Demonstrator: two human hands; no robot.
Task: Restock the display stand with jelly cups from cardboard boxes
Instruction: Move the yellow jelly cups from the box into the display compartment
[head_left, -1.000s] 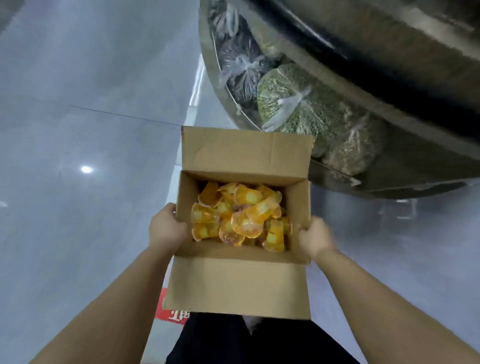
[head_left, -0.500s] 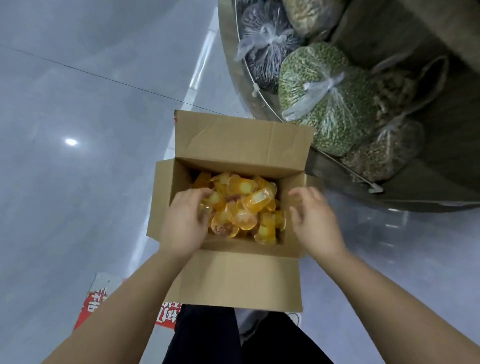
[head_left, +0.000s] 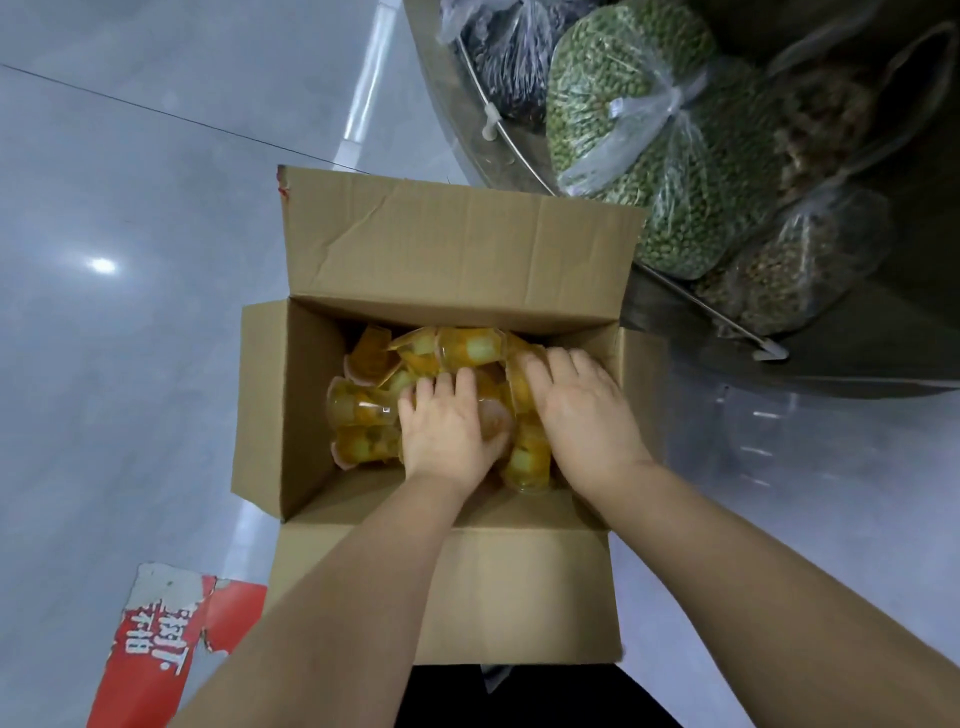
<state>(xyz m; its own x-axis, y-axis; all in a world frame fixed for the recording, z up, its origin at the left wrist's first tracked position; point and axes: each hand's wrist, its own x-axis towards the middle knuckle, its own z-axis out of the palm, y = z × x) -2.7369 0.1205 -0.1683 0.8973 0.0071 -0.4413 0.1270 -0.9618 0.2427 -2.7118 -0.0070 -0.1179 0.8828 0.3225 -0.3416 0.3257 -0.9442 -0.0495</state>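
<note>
Open cardboard box (head_left: 447, 244) sits on the grey floor (head_left: 130, 338), flaps out, w/ a pile of yellow jelly cups (head_left: 467, 349) inside. Both hands are down in the pile, palms down. Left hand (head_left: 451, 430) has fingers curled around cups at the middle. Right hand (head_left: 581, 410) lies over cups at the right side, fingertips tucked in; can't tell if it grips any. Bagged green peas (head_left: 623, 104) sit on the stand (head_left: 831, 343) just beyond the box.

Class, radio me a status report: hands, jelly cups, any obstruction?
Both hands, left and right, on jelly cups inside cardboard box. Flaps open. No obstruction.
</note>
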